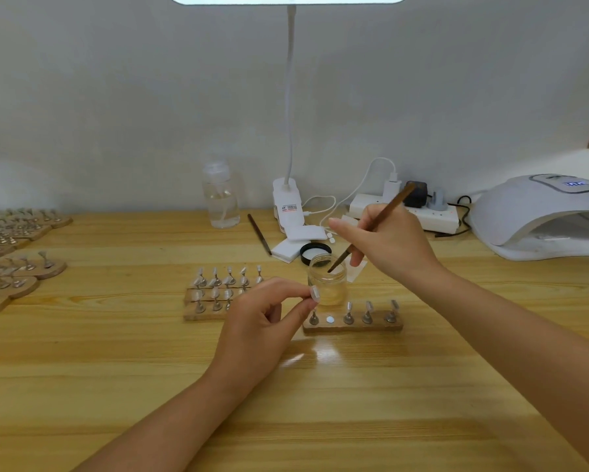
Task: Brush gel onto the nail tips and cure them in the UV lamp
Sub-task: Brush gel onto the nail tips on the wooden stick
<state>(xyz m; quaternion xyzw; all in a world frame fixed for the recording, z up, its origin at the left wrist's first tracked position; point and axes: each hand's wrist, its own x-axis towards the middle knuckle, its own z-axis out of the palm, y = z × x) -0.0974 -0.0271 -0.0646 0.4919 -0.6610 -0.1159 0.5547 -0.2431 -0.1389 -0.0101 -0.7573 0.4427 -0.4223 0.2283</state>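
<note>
At a pale wooden table, a person's right hand grips a slim brown brush, thumb and fingers curled round its handle, and dips the dark bristle end into the mouth of a small clear glass jar. The jar stands open and holds a shallow layer of pale, yellowish gel at its bottom; its black lid lies just behind it, inner face up.

Just left of the jar, the left hand pinches a single nail tip between thumb and forefinger, the other fingers curled in. The tip is small, translucent and whitish, with a squared end, held up beside the jar's wall.

Directly in front of the jar sits a wooden holder strip carrying four metal stands, three of them topped with pale nail tips; one round silver seat on it is bare. To the jar's left are two more wooden strips with rows of clear tips on stands, partly hidden by the left hand. Far left of the jar, more loaded strips crowd the table edge.

Far right of the jar stands the white domed UV lamp, its mouth open, a blue display lit on top. Behind the jar are a second brush, white pads, a clear pump bottle, a clip-on desk lamp and a white power strip.
</note>
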